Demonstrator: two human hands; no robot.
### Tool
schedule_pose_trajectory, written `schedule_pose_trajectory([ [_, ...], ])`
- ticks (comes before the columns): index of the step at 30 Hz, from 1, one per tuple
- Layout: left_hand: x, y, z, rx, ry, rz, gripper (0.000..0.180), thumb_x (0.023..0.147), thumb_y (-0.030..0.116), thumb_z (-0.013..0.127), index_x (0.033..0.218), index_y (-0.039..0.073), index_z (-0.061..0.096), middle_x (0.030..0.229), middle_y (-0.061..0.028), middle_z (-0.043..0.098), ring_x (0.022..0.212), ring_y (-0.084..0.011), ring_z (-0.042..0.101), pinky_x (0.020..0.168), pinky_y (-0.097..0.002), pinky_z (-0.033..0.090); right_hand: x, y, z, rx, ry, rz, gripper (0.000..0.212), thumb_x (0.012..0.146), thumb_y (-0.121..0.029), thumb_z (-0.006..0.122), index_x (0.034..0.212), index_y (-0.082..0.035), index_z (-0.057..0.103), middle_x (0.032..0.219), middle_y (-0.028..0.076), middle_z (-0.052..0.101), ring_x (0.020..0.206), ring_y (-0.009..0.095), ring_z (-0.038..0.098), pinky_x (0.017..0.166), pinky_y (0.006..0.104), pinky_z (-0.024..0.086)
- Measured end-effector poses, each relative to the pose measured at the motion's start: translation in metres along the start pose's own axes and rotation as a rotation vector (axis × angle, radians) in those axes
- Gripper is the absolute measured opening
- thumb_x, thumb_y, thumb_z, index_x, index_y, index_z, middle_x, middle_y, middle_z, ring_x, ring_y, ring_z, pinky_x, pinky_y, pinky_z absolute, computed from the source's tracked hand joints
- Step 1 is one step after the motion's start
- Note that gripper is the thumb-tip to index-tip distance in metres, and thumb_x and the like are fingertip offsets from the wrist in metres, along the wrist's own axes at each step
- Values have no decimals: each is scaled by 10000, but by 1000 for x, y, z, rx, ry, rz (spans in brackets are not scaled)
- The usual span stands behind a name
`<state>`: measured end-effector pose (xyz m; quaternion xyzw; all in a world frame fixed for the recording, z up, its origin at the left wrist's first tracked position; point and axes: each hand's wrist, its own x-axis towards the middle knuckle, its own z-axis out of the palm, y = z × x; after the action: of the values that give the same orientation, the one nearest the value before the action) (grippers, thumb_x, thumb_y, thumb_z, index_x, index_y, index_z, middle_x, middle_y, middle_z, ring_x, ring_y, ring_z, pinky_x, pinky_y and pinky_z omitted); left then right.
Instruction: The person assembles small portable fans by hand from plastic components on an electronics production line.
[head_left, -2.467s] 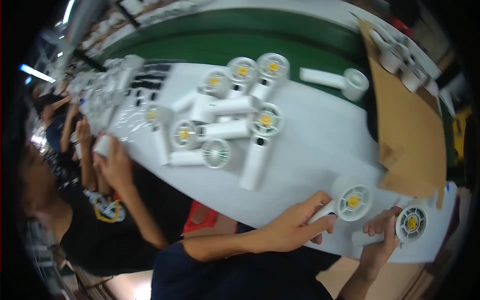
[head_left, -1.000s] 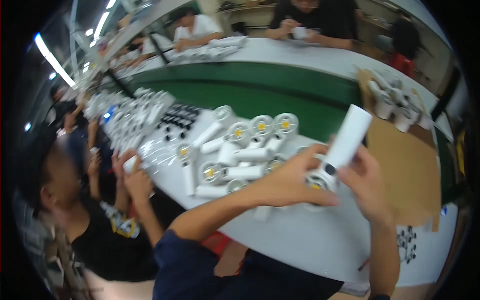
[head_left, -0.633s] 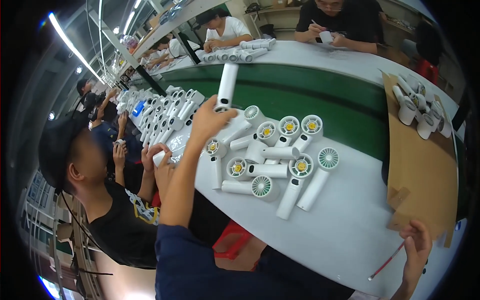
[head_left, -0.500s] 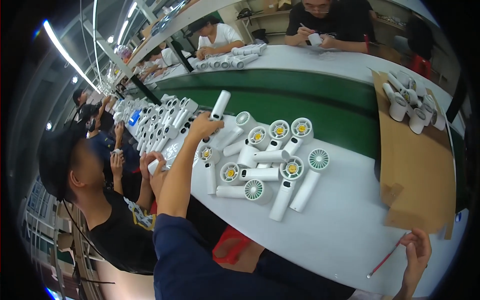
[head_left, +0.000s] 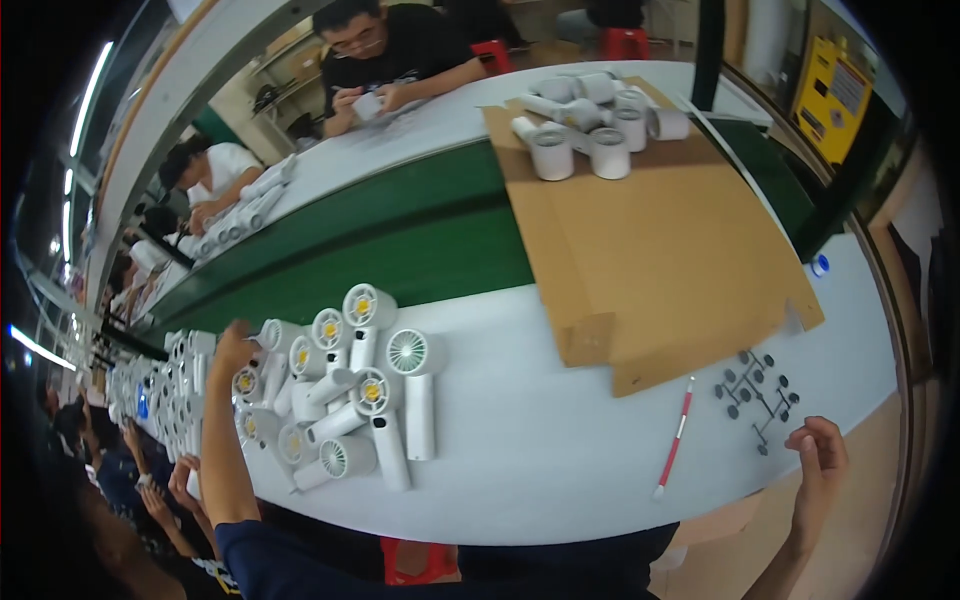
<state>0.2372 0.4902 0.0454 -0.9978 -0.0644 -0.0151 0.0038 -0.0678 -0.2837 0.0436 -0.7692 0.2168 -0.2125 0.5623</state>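
At the left end of my reach, my left hand (head_left: 237, 348) is beside a cluster of white handheld fans (head_left: 407, 430). Its fingers are blurred and partly turned away, so I cannot see whether they hold anything. Nearest to it is a fan with a round grille (head_left: 276, 335); other fans in the cluster show yellow centres. My right hand (head_left: 822, 455) hovers at the table's right front edge, fingers loosely bent and apart, with nothing in it. Close to it lies a branched frame of small dark round parts (head_left: 757, 398). Further left rests a thin red and white stick-like tool (head_left: 675, 437).
A brown cardboard sheet (head_left: 650, 260) bears several white cylindrical fan pieces (head_left: 610, 152) at its far end. Behind the white table (head_left: 510, 420) runs a green strip (head_left: 400, 240). Across it a person (head_left: 420, 45) handles a white piece. More fans (head_left: 180, 390) and co-workers are at left.
My view has swung right, bringing the branched dark parts into sight. Earlier my left hand was on an upright white handle; that handle no longer shows there. My right hand remains empty.
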Motion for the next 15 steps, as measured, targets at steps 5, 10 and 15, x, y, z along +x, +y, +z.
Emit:
schedule_pose_trajectory([
  [5,47,252,-31,-263,406,537,457,783,46,588,1230,30,493,1237,-191,528,1190,-355,471,1002,-385,369,-17,14,-13,-53,158,77,152,872,-69,589,1002,10,587,830,58,611,764,124,570,723,240,451],
  [10,105,404,-20,-184,273,898,579,741,-29,528,1308,53,446,1331,-171,455,1268,-324,396,1058,-369,312,-15,10,-1,-36,163,17,131,840,-27,619,960,25,619,822,62,629,719,123,583,670,242,473],
  [15,162,477,27,-279,269,1080,722,657,-104,509,1343,90,395,1367,-176,395,1301,-345,331,1084,-380,299,-33,13,-13,-305,252,12,87,794,-11,647,875,17,655,801,87,634,686,142,576,659,246,464],
])
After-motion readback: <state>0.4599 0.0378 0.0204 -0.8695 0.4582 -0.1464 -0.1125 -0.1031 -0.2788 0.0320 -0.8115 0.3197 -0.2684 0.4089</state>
